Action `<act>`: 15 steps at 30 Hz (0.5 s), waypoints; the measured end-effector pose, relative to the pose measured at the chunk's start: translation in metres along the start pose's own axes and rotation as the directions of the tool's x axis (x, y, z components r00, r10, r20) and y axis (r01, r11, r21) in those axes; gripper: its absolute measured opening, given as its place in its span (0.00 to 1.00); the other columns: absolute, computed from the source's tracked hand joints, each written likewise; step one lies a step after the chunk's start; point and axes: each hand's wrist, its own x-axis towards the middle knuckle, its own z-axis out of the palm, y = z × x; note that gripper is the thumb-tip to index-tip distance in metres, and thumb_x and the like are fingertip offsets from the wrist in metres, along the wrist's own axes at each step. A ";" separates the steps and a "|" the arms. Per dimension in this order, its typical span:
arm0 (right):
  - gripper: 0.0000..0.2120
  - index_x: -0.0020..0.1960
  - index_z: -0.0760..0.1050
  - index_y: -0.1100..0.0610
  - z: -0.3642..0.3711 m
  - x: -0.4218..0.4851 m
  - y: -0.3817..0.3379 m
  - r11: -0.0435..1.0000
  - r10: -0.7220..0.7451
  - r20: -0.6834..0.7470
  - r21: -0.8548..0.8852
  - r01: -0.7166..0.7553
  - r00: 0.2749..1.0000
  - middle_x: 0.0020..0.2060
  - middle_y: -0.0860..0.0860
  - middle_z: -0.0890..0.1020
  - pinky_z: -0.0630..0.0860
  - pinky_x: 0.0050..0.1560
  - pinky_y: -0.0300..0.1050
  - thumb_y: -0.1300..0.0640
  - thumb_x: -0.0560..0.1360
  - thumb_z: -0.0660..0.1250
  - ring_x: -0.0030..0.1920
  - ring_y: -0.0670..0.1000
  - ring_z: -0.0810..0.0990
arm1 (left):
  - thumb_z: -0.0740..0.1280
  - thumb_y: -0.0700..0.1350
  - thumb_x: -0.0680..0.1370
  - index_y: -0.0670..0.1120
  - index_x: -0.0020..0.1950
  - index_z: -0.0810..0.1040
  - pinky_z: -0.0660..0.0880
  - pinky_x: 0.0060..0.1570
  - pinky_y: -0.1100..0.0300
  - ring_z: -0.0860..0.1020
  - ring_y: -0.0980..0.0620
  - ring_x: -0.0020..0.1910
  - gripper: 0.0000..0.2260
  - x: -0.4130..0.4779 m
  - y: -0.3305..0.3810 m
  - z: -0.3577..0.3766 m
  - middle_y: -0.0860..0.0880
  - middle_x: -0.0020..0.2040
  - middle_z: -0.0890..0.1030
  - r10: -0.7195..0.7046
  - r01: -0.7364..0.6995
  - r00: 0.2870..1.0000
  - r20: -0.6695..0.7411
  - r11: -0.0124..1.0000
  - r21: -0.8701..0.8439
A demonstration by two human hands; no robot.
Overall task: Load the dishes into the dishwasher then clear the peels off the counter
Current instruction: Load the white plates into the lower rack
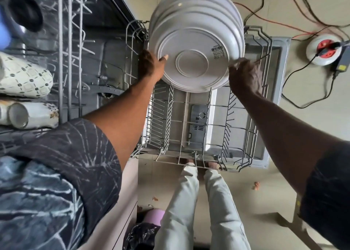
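Note:
Several white plates (195, 47) stand on edge in a row at the far end of the pulled-out lower dishwasher rack (189, 126). The nearest plate shows its underside with a barcode sticker. My left hand (151, 64) grips that plate's left rim, thumb on the underside. My right hand (244, 75) holds its right rim with curled fingers. The rack's near half holds only bare wire tines.
The upper rack (66, 60) at left carries patterned mugs (24, 79) and a dark bowl (24, 13). Beyond the open door lie a round extension socket (324, 49) and cables on the floor. A bin with a black liner (142, 234) stands by my legs; scraps (255, 185) dot the floor.

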 end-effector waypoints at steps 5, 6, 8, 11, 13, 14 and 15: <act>0.19 0.67 0.70 0.61 -0.001 -0.038 -0.002 0.944 -0.226 0.103 -0.222 0.244 0.969 0.62 0.62 0.75 0.72 0.57 0.56 0.54 0.80 0.65 0.59 0.63 0.75 | 0.61 0.64 0.80 0.39 0.64 0.75 0.72 0.62 0.47 0.74 0.38 0.64 0.29 -0.037 -0.011 0.002 0.37 0.64 0.77 0.088 -0.085 0.996 -0.010 0.978 0.190; 0.21 0.69 0.69 0.60 -0.005 -0.047 -0.003 0.916 -0.278 0.143 -0.258 0.307 0.950 0.64 0.61 0.74 0.70 0.62 0.57 0.52 0.79 0.65 0.62 0.63 0.74 | 0.62 0.63 0.80 0.39 0.62 0.76 0.70 0.61 0.47 0.73 0.38 0.64 0.28 -0.048 -0.013 0.002 0.37 0.63 0.77 0.152 -0.149 0.988 0.005 0.962 0.229; 0.24 0.72 0.68 0.58 -0.013 -0.062 -0.007 0.860 -0.375 0.197 -0.291 0.419 0.906 0.69 0.59 0.71 0.65 0.68 0.56 0.48 0.80 0.64 0.68 0.62 0.70 | 0.63 0.62 0.79 0.39 0.62 0.76 0.67 0.63 0.48 0.72 0.40 0.65 0.26 -0.072 -0.018 0.002 0.39 0.63 0.78 0.310 -0.311 0.949 0.050 0.904 0.293; 0.25 0.74 0.65 0.57 -0.037 -0.090 -0.012 0.816 -0.460 0.227 -0.273 0.510 0.858 0.73 0.58 0.67 0.58 0.72 0.57 0.46 0.81 0.61 0.73 0.60 0.64 | 0.62 0.64 0.79 0.40 0.66 0.75 0.63 0.70 0.48 0.70 0.40 0.69 0.30 -0.116 -0.016 -0.009 0.40 0.66 0.76 0.421 -0.431 0.901 0.100 0.849 0.307; 0.26 0.76 0.63 0.57 -0.054 -0.113 -0.015 0.803 -0.483 0.249 -0.258 0.538 0.840 0.75 0.58 0.66 0.57 0.73 0.58 0.46 0.82 0.59 0.75 0.60 0.62 | 0.56 0.67 0.79 0.40 0.73 0.71 0.58 0.75 0.47 0.66 0.40 0.75 0.36 -0.150 -0.012 -0.021 0.39 0.73 0.72 0.410 -0.426 0.905 0.117 0.858 0.288; 0.27 0.77 0.62 0.57 -0.066 -0.126 -0.016 0.798 -0.488 0.261 -0.252 0.547 0.833 0.76 0.58 0.65 0.55 0.75 0.59 0.45 0.82 0.58 0.76 0.61 0.61 | 0.51 0.69 0.78 0.40 0.76 0.67 0.56 0.76 0.47 0.62 0.40 0.77 0.39 -0.169 -0.008 -0.032 0.39 0.76 0.68 0.389 -0.409 0.912 0.129 0.871 0.273; 0.28 0.78 0.61 0.57 -0.077 -0.139 -0.018 0.797 -0.486 0.285 -0.243 0.553 0.826 0.77 0.58 0.63 0.54 0.76 0.59 0.45 0.82 0.57 0.77 0.61 0.59 | 0.47 0.71 0.77 0.40 0.79 0.63 0.54 0.78 0.46 0.58 0.41 0.79 0.42 -0.187 -0.005 -0.044 0.40 0.79 0.64 0.367 -0.393 0.919 0.145 0.882 0.261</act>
